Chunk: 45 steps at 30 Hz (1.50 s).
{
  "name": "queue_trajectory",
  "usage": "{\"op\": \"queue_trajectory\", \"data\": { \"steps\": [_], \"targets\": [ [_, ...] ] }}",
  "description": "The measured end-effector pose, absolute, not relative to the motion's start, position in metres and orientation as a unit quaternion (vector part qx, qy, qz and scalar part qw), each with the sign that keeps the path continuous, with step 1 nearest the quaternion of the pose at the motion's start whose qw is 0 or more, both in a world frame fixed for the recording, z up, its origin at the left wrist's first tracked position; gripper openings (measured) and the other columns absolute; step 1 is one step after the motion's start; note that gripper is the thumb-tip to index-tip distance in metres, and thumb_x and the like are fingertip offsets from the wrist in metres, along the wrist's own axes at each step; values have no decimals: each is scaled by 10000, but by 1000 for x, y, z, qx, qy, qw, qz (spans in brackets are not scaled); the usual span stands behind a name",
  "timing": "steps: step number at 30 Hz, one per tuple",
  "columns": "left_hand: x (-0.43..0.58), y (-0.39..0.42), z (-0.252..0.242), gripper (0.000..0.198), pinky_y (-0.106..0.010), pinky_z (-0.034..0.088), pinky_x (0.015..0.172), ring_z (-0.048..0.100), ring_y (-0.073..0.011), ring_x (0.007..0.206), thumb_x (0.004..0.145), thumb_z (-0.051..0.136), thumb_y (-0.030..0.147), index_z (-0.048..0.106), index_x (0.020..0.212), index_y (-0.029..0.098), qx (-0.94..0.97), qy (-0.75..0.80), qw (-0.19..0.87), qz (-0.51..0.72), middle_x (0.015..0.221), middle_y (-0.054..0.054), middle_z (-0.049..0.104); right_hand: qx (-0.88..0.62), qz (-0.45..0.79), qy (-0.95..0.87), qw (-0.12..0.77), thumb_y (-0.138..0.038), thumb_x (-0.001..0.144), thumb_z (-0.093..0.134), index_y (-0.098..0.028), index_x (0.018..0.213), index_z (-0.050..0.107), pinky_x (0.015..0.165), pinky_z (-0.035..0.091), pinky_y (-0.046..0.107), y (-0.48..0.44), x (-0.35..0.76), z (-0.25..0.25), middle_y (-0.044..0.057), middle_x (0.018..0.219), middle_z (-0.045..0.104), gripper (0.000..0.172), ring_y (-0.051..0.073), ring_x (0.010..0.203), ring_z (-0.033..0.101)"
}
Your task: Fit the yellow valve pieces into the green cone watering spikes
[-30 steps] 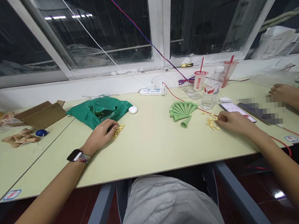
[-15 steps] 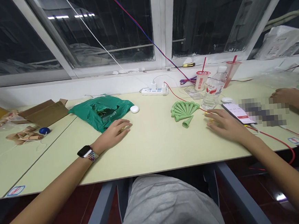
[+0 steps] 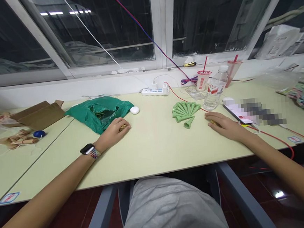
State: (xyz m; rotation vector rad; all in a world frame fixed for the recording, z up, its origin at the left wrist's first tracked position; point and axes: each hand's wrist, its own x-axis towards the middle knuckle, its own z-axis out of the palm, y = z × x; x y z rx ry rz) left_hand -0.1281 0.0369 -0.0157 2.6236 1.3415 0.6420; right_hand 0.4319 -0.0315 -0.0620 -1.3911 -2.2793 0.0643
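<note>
My left hand (image 3: 113, 134) rests on the table beside the green plastic bag (image 3: 82, 114), its fingers curled down over small yellow pieces (image 3: 122, 128). My right hand (image 3: 225, 125) lies right of the green cone-shaped pieces (image 3: 182, 118), its fingers bent over similar small yellow pieces (image 3: 214, 122). The fingers hide most of these pieces, so their exact kind is unclear. Several green cones form a fan, with one cone (image 3: 189, 122) lying apart in front. A white rounded case (image 3: 134, 110) sits just beyond my left hand.
A water bottle (image 3: 214, 91) and two drink cups, the nearer one a lidded cup (image 3: 203, 80), stand behind my right hand. A phone (image 3: 237, 112) with a red cable lies to the right. Wooden toy parts (image 3: 18, 138) and cardboard (image 3: 40, 115) lie left; a power strip (image 3: 154, 91) sits against the wall.
Fingers of both hands have drawn in from a more stretched pose, closing over the yellow pieces. Another person's hand at the far right has left the view. The camera has shifted slightly.
</note>
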Motion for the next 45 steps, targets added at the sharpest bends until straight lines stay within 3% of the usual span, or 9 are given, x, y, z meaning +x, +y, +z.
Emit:
{"op": "queue_trajectory", "data": {
  "steps": [6, 16, 40, 45],
  "targets": [
    [-129, 39, -18, 292, -380, 466, 921, 591, -259, 1064, 1064, 487, 460, 658, 1022, 227, 868, 445, 50, 216, 1093, -79, 655, -503, -4, -823, 264, -444, 1075, 480, -248, 1276, 689, 1153, 490, 556, -34, 432, -63, 143, 1366, 632, 350, 326, 1308, 597],
    [-126, 35, -15, 305, -402, 475, 934, 595, -262, 1040, 1069, 457, 451, 653, 1019, 223, 873, 437, 37, 213, 1079, -85, 654, -520, -36, -816, 249, -423, 1061, 481, -256, 1305, 726, 1009, 567, 538, -36, 430, -58, 155, 1258, 646, 384, 338, 1181, 634],
    [-121, 31, -10, 298, -408, 481, 923, 601, -267, 1020, 1067, 426, 429, 638, 1013, 226, 875, 438, 20, 204, 1056, -89, 648, -548, -96, -800, 224, -434, 1067, 436, -226, 1326, 684, 949, 559, 490, -41, 421, -50, 160, 1171, 638, 415, 330, 1062, 655],
    [-122, 32, -11, 292, -414, 481, 940, 600, -267, 1036, 1067, 422, 416, 639, 1025, 225, 876, 437, 21, 205, 1063, -91, 647, -557, -151, -797, 177, -430, 1071, 401, -206, 1399, 653, 913, 539, 497, -42, 418, -48, 177, 1154, 646, 470, 339, 995, 656]
  ]
}}
